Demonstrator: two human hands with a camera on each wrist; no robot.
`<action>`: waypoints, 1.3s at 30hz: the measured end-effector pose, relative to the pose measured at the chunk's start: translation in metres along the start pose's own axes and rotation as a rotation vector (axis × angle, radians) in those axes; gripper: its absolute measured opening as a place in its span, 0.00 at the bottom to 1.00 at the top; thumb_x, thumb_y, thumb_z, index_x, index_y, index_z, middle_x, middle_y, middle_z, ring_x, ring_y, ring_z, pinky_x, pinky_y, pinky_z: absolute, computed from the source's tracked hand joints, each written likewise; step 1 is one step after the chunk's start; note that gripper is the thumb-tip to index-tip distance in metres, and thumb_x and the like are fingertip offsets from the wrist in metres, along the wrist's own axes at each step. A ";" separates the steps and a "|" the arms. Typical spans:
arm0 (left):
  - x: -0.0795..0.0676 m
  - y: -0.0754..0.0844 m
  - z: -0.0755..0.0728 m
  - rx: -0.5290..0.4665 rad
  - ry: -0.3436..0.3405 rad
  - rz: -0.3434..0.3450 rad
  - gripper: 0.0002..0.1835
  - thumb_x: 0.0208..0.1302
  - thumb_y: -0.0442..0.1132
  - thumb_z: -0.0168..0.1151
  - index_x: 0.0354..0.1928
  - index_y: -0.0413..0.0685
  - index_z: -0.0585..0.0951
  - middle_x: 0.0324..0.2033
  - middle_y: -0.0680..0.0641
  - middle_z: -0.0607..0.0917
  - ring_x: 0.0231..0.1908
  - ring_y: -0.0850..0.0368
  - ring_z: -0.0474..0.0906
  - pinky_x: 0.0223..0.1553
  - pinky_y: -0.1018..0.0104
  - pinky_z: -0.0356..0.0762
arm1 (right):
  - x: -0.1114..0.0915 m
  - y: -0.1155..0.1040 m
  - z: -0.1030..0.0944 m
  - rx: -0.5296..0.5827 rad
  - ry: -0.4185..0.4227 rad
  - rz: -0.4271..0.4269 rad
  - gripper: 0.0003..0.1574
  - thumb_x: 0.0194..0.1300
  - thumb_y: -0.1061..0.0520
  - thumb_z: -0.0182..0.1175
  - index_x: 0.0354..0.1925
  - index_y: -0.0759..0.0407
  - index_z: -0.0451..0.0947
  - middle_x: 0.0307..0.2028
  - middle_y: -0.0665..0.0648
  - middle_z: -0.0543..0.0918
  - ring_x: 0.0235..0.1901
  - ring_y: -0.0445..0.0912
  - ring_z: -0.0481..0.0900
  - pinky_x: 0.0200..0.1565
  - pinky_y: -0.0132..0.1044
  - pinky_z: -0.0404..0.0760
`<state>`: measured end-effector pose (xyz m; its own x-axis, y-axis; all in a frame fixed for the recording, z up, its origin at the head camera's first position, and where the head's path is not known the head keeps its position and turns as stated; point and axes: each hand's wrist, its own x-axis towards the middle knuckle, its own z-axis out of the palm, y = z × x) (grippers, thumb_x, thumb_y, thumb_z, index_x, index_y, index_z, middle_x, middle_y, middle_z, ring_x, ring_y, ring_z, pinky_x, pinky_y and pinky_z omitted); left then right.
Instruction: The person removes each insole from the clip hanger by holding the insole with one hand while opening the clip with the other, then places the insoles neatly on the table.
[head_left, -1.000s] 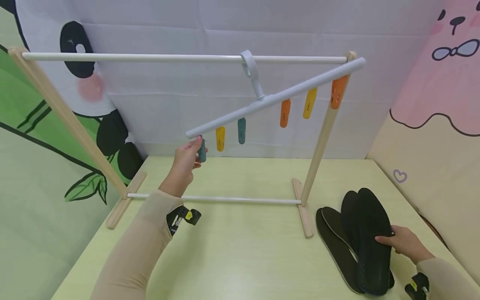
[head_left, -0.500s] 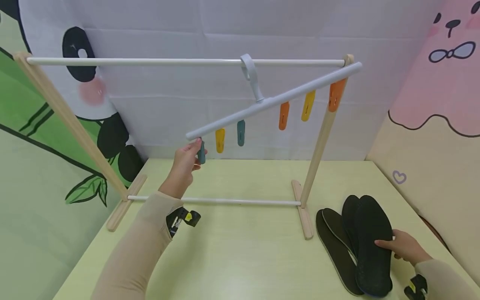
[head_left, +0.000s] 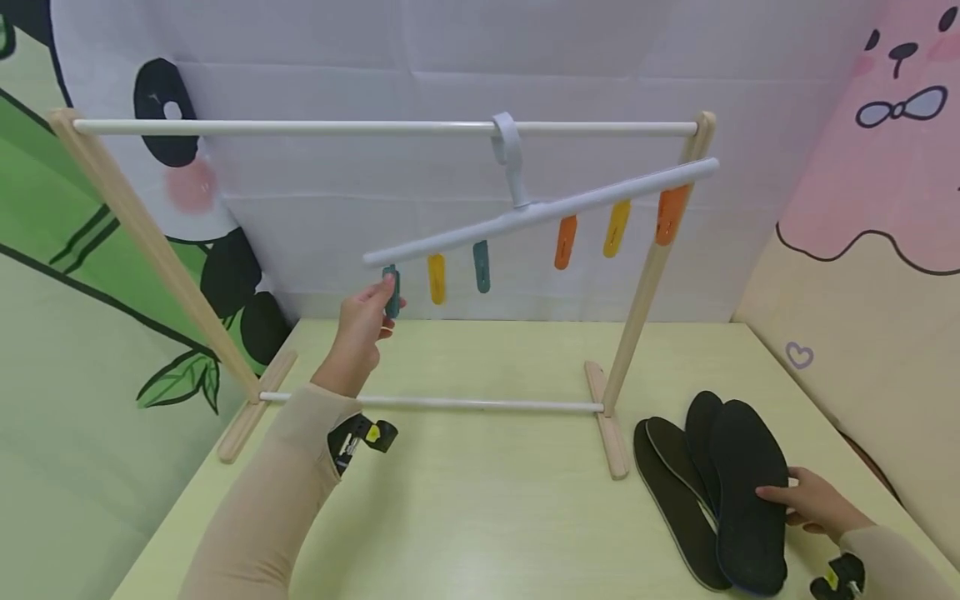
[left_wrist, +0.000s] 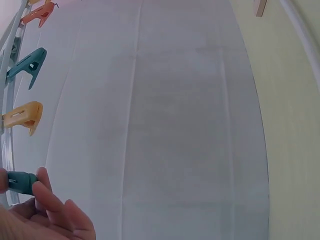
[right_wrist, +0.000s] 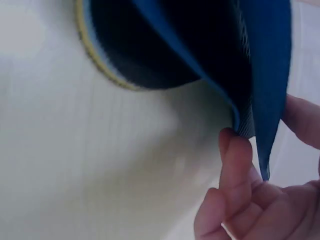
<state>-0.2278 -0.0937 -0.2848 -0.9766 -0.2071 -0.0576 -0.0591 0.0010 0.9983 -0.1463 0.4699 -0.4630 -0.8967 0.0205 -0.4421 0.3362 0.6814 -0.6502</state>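
My left hand [head_left: 356, 333] pinches the teal clothes clip [head_left: 393, 302] at the low left end of a white clip hanger [head_left: 450, 238]. In the left wrist view, that clip [left_wrist: 21, 183] sits between thumb and fingers. By its hook [head_left: 508, 150] the hanger hangs from the rack's top rod, tilted up to the right. Several more yellow, teal and orange clips line its underside. At the lower right my right hand [head_left: 821, 502] grips a black insole [head_left: 750, 500] by its edge, thumb on top. Blue undersides [right_wrist: 272, 65] show in the right wrist view.
A wooden rack with a white top rod [head_left: 300, 127] and lower rod [head_left: 480, 403] stands on the pale table [head_left: 465, 500]. Its right post [head_left: 637, 325] is close to the other black insoles [head_left: 671, 500]. Cartoon-printed cloth walls enclose the table.
The hanger has become less tilted, its right end dropping and its left end rising slightly. My left hand has shifted a little left with the clip. The right hand keeps its grip.
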 end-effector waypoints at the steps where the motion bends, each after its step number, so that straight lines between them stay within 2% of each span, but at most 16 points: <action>1: 0.000 0.000 0.000 -0.002 0.008 -0.001 0.27 0.75 0.52 0.48 0.65 0.41 0.71 0.23 0.65 0.79 0.21 0.66 0.64 0.31 0.73 0.64 | 0.000 0.001 -0.001 0.014 -0.004 0.017 0.52 0.68 0.47 0.58 0.60 0.90 0.45 0.41 0.77 0.79 0.36 0.58 0.83 0.38 0.49 0.78; 6: 0.002 0.002 -0.001 0.003 0.040 0.007 0.25 0.76 0.49 0.46 0.66 0.40 0.71 0.21 0.65 0.77 0.22 0.65 0.64 0.31 0.72 0.64 | 0.000 0.001 -0.002 0.017 0.004 0.056 0.56 0.67 0.46 0.58 0.62 0.91 0.40 0.47 0.83 0.75 0.42 0.66 0.81 0.44 0.56 0.77; 10: 0.002 0.005 -0.001 -0.004 0.059 -0.013 0.24 0.77 0.49 0.43 0.65 0.41 0.72 0.22 0.63 0.77 0.23 0.64 0.64 0.32 0.71 0.64 | -0.001 -0.002 0.002 -0.039 0.068 0.036 0.56 0.67 0.46 0.55 0.63 0.90 0.39 0.54 0.89 0.62 0.50 0.76 0.72 0.44 0.59 0.77; 13: 0.002 0.009 0.000 -0.022 0.073 -0.026 0.24 0.77 0.50 0.42 0.65 0.43 0.73 0.23 0.62 0.77 0.23 0.63 0.63 0.32 0.71 0.63 | 0.001 -0.011 0.004 -0.130 0.185 -0.031 0.52 0.68 0.49 0.52 0.63 0.90 0.40 0.54 0.92 0.57 0.53 0.80 0.65 0.46 0.63 0.75; 16: 0.002 0.013 0.001 -0.028 0.087 -0.034 0.24 0.77 0.50 0.42 0.64 0.45 0.73 0.25 0.61 0.77 0.24 0.62 0.63 0.31 0.71 0.62 | 0.002 -0.025 0.007 -0.183 0.328 -0.116 0.50 0.68 0.51 0.51 0.63 0.90 0.41 0.54 0.92 0.56 0.54 0.82 0.58 0.51 0.68 0.68; 18: 0.002 0.014 0.001 -0.023 0.087 -0.042 0.24 0.77 0.51 0.42 0.65 0.46 0.73 0.27 0.59 0.76 0.25 0.60 0.63 0.32 0.70 0.61 | 0.002 -0.037 0.011 -0.169 0.411 -0.178 0.47 0.69 0.53 0.52 0.64 0.89 0.43 0.55 0.91 0.56 0.55 0.81 0.55 0.53 0.71 0.63; 21: 0.003 0.013 -0.001 -0.012 0.094 -0.057 0.23 0.77 0.50 0.42 0.64 0.47 0.73 0.30 0.57 0.75 0.26 0.59 0.62 0.34 0.68 0.61 | 0.000 -0.055 0.021 -0.130 0.500 -0.291 0.43 0.69 0.56 0.52 0.65 0.86 0.47 0.57 0.89 0.57 0.56 0.79 0.55 0.53 0.71 0.62; 24: 0.004 0.010 -0.003 -0.004 0.099 -0.061 0.20 0.77 0.49 0.42 0.59 0.48 0.75 0.32 0.56 0.75 0.27 0.58 0.62 0.35 0.67 0.60 | -0.002 -0.072 0.034 -0.098 0.564 -0.417 0.37 0.68 0.60 0.54 0.63 0.85 0.54 0.57 0.86 0.61 0.56 0.76 0.60 0.52 0.69 0.62; 29: 0.006 0.001 -0.002 0.006 0.113 -0.054 0.18 0.77 0.48 0.44 0.55 0.45 0.77 0.28 0.56 0.76 0.25 0.59 0.63 0.32 0.69 0.61 | -0.010 -0.099 0.051 -0.083 0.581 -0.549 0.31 0.67 0.63 0.54 0.62 0.81 0.60 0.58 0.82 0.64 0.58 0.74 0.60 0.55 0.68 0.60; 31: 0.004 -0.005 0.002 0.068 0.134 0.027 0.19 0.76 0.46 0.47 0.55 0.41 0.79 0.28 0.55 0.78 0.25 0.60 0.64 0.29 0.70 0.61 | -0.014 -0.109 0.057 -0.098 0.578 -0.568 0.31 0.68 0.63 0.54 0.63 0.79 0.61 0.58 0.80 0.65 0.58 0.72 0.61 0.54 0.67 0.62; 32: 0.001 -0.008 0.005 0.134 0.140 0.088 0.19 0.76 0.45 0.48 0.55 0.39 0.79 0.28 0.53 0.81 0.25 0.61 0.66 0.29 0.70 0.61 | -0.015 -0.114 0.060 -0.107 0.572 -0.575 0.30 0.68 0.63 0.53 0.64 0.78 0.61 0.58 0.79 0.66 0.58 0.71 0.63 0.53 0.66 0.64; 35: -0.013 -0.020 0.015 0.377 0.174 0.365 0.17 0.73 0.42 0.53 0.52 0.37 0.82 0.34 0.44 0.85 0.29 0.54 0.75 0.36 0.64 0.67 | -0.017 -0.129 0.069 -0.120 0.558 -0.593 0.31 0.70 0.61 0.53 0.66 0.75 0.61 0.58 0.77 0.68 0.56 0.69 0.67 0.50 0.64 0.68; 37: -0.026 -0.029 0.023 0.545 0.188 0.562 0.16 0.70 0.41 0.56 0.50 0.38 0.83 0.37 0.40 0.86 0.32 0.47 0.78 0.42 0.54 0.70 | -0.017 -0.138 0.076 -0.112 0.542 -0.604 0.33 0.72 0.59 0.51 0.69 0.72 0.58 0.59 0.76 0.68 0.57 0.68 0.67 0.50 0.63 0.69; 39: -0.035 -0.040 0.029 0.663 0.182 0.739 0.15 0.67 0.40 0.58 0.48 0.37 0.84 0.36 0.39 0.86 0.34 0.41 0.79 0.44 0.45 0.69 | -0.016 -0.145 0.083 -0.103 0.531 -0.627 0.37 0.73 0.57 0.51 0.72 0.71 0.52 0.61 0.75 0.68 0.59 0.69 0.66 0.51 0.64 0.69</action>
<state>-0.1975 -0.0577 -0.3233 -0.7716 -0.0805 0.6310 0.3915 0.7216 0.5709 -0.1571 0.3105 -0.4130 -0.9343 -0.0600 0.3515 -0.2765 0.7444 -0.6078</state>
